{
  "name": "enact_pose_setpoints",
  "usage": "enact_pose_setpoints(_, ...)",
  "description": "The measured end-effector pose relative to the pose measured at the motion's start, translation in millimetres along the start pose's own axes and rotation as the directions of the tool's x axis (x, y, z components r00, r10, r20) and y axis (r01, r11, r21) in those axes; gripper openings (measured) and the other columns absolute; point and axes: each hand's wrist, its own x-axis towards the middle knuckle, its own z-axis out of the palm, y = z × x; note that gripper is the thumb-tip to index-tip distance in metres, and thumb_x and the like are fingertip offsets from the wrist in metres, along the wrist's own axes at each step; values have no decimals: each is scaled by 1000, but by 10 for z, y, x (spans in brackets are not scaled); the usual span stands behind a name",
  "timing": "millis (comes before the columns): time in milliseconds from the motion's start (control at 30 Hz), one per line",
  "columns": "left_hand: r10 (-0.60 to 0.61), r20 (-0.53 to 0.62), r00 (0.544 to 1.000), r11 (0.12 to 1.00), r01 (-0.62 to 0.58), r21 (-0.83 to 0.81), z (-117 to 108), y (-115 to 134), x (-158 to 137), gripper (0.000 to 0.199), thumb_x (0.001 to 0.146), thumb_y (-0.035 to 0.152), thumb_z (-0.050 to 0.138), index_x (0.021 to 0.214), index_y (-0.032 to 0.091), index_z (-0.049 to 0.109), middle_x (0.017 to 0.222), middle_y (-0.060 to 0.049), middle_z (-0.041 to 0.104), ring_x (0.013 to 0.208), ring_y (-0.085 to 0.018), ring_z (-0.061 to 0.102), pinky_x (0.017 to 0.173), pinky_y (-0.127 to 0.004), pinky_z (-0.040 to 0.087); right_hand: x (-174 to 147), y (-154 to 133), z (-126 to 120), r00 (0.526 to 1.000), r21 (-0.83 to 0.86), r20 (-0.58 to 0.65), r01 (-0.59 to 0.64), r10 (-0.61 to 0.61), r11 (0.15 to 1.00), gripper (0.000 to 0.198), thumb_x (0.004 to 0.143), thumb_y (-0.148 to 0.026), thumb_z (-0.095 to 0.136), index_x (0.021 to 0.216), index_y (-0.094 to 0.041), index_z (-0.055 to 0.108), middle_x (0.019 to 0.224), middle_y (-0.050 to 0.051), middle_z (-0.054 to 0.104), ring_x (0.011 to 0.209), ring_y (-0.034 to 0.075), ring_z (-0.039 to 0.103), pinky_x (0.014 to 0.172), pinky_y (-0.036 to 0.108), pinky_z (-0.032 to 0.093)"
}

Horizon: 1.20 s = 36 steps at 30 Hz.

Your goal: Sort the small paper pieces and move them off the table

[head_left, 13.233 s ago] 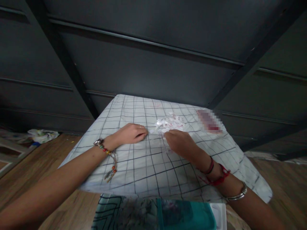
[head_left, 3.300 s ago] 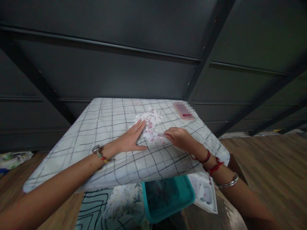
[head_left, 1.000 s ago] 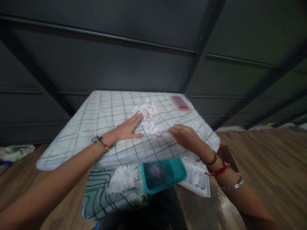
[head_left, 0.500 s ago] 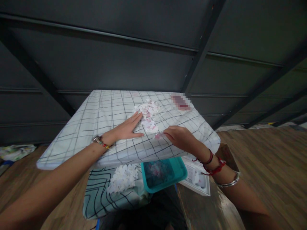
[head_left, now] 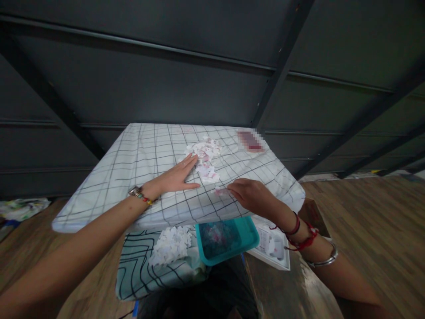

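The left hand, flat and holding nothing, touches the paper pile on the surface, while a pink scrap, now just apart and so apparently separated, seems pinched in the right hand's closed grip.

The left arm reaches up from the lower left, its hand flat near the centre, palm down, fingers together, thumb spread. The right arm enters from the lower right, its hand bent inward, fingers curled into a pinch.
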Motion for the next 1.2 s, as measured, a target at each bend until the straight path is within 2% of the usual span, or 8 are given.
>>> enact_pose_setpoints(167,8,-4,1000,1000,-8,-7,7,-8,1,90,80,63,41,141,15,-4,148,-11,-4,134,-29,2,108,-38,13,36,75,65,996,-2,-22,-84,84,996,24,89,-18,36,84,-15,59,78,6,61,70,13,53,59,24,34)
enact_pose_setpoints(433,10,-7,1000,1000,-10,7,14,-14,1,89,80,61,42,141,16,-4,148,-9,-4,134,-28,2,109,-37,12,48,-44,5,999,50,20,-26,25,998,23,90,-19,36,85,-15,58,80,5,61,72,13,53,59,24,33)
enact_pose_setpoints(867,-36,28,999,999,36,-13,-52,71,5,93,78,67,40,141,8,2,147,-14,-1,134,-29,0,109,-37,11,80,-133,-38,999,200,-12,48,-46,979,21,90,-21,39,86,-15,59,80,4,61,74,12,53,63,24,34)
enact_pose_setpoints(1200,-1,3,1000,1000,1,7,-15,33,9,92,79,67,38,141,11,1,148,-15,1,134,-29,1,108,-38,12,39,-212,-65,997,159,-43,71,-65,985,23,90,-19,38,88,-13,59,82,5,61,75,13,53,62,24,35)
